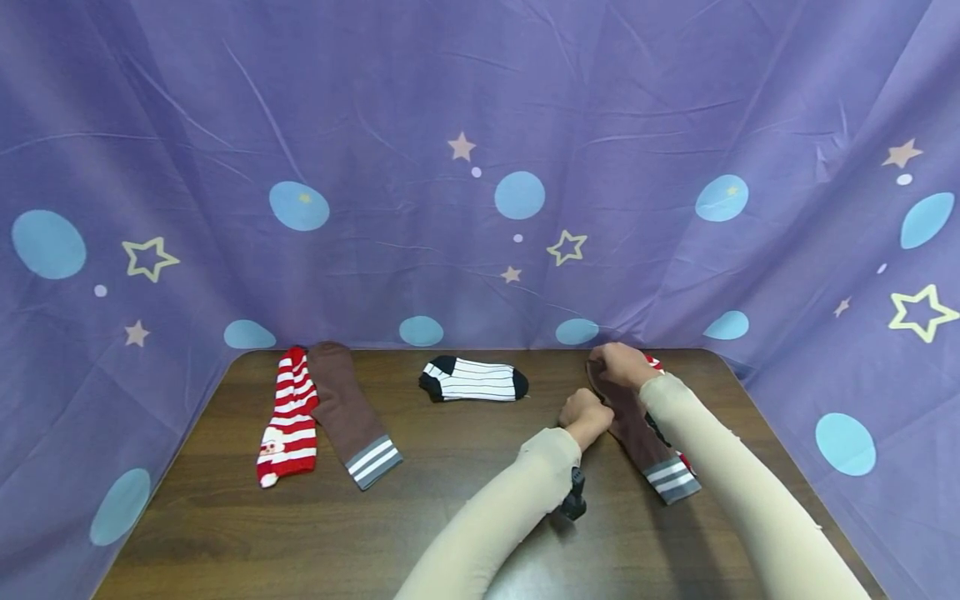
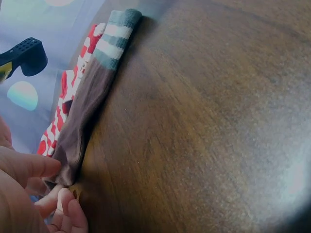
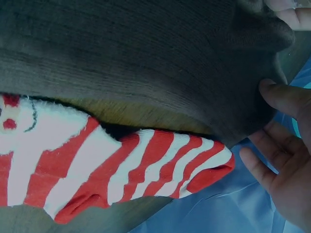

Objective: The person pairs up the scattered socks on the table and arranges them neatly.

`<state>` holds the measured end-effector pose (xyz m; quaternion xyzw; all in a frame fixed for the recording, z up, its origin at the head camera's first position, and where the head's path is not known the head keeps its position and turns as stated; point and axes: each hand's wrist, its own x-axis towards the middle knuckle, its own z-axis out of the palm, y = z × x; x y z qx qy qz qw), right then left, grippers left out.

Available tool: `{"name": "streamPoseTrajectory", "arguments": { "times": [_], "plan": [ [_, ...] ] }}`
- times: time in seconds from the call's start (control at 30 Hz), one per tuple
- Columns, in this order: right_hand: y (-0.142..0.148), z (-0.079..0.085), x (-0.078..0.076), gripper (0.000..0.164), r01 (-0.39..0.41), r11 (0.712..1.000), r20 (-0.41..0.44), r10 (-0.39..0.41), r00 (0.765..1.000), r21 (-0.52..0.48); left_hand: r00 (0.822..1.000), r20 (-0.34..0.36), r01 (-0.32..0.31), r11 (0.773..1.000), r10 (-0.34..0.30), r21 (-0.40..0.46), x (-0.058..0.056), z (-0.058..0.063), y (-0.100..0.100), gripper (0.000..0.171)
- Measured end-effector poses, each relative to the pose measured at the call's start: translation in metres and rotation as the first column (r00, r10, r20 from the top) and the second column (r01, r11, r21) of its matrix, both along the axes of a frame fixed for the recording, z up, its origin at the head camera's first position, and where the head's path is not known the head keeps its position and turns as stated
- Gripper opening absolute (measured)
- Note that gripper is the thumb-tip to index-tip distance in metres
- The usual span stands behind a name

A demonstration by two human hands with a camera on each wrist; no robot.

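A brown sock (image 1: 636,421) with a grey-and-white striped cuff lies at the right of the table. My right hand (image 1: 624,364) pinches its far end; in the right wrist view the thumb (image 3: 284,97) is on top and the other fingers are at its edge. Beside it, my left hand (image 1: 587,414) pinches the sock's left edge near the same end, as the left wrist view shows at the brown fabric (image 2: 70,155). A red-and-white striped sock (image 3: 160,162) lies alongside, mostly hidden by the right arm in the head view. Between the two socks, a small dark patch is unclear.
At the left lie another red-and-white striped sock (image 1: 288,417) and another brown sock (image 1: 348,412), slightly overlapping. White socks (image 1: 480,381) with black toes and heels lie at the back middle. Behind the wooden table (image 1: 247,533) hangs a purple curtain (image 1: 405,108).
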<state>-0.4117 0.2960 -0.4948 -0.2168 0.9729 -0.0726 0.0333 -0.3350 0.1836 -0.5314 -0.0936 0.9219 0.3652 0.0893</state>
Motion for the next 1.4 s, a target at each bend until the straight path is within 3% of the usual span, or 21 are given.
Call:
{"name": "streamPoseTrajectory", "arguments": {
  "times": [0.17,0.33,0.43,0.5,0.57,0.7,0.73,0.8,0.97,1.1,1.2,1.3,1.4],
  "plan": [
    [-0.001,-0.003,-0.002,0.035,-0.036,0.999,-0.008,0.036,0.999,0.025,1.0,-0.015,-0.003,1.0,0.003,0.008,0.001,-0.001,-0.001,0.025],
    [0.0,-0.006,-0.004,0.01,-0.055,0.998,-0.042,0.056,0.998,0.028,0.998,-0.055,0.028,0.999,-0.026,0.038,0.004,0.001,-0.003,0.036],
    [0.001,-0.007,-0.004,0.029,-0.037,0.999,-0.024,0.037,0.999,0.0,0.997,-0.068,0.031,0.995,-0.024,0.095,0.007,0.004,-0.004,0.042],
    [0.001,-0.006,-0.004,0.037,-0.018,0.999,0.01,0.019,1.0,-0.027,0.999,-0.037,0.01,0.978,-0.002,0.209,0.009,0.007,-0.005,0.044],
    [0.001,-0.005,-0.004,0.038,0.005,0.998,0.046,-0.003,0.999,-0.056,0.999,0.032,-0.039,0.927,0.029,0.374,0.012,0.01,-0.007,0.043],
    [-0.001,0.001,-0.003,0.024,0.049,0.993,0.098,-0.039,0.994,-0.103,0.98,0.19,-0.166,0.758,0.057,0.631,0.016,0.016,-0.013,0.035],
    [-0.001,0.002,-0.003,0.019,0.057,0.992,0.109,-0.045,0.993,-0.117,0.976,0.211,-0.181,0.732,0.053,0.657,0.017,0.016,-0.015,0.033],
    [-0.001,0.005,-0.004,0.012,0.067,0.988,0.124,-0.05,0.991,-0.136,0.972,0.23,-0.194,0.704,0.043,0.684,0.017,0.017,-0.019,0.027],
    [0.0,0.012,-0.004,0.011,0.115,0.971,0.217,-0.068,0.974,-0.211,0.972,0.233,-0.185,0.694,0.026,0.696,0.016,0.019,-0.031,0.012],
    [0.002,0.019,-0.004,0.013,0.215,0.934,0.356,-0.105,0.929,-0.285,0.974,0.224,-0.176,0.714,0.028,0.678,0.011,0.021,-0.041,0.013],
    [0.003,0.023,-0.003,0.03,0.274,0.906,0.44,-0.113,0.891,-0.321,0.976,0.215,-0.178,0.731,0.044,0.659,0.007,0.021,-0.048,0.011],
    [0.004,0.025,-0.003,0.046,0.295,0.896,0.484,-0.107,0.868,-0.331,0.975,0.212,-0.185,0.745,0.059,0.641,0.005,0.019,-0.053,0.007],
    [0.003,0.027,-0.004,0.043,0.314,0.887,0.513,-0.106,0.852,-0.337,0.976,0.213,-0.176,0.752,0.048,0.635,0.006,0.018,-0.057,0.005]
  ]
}}
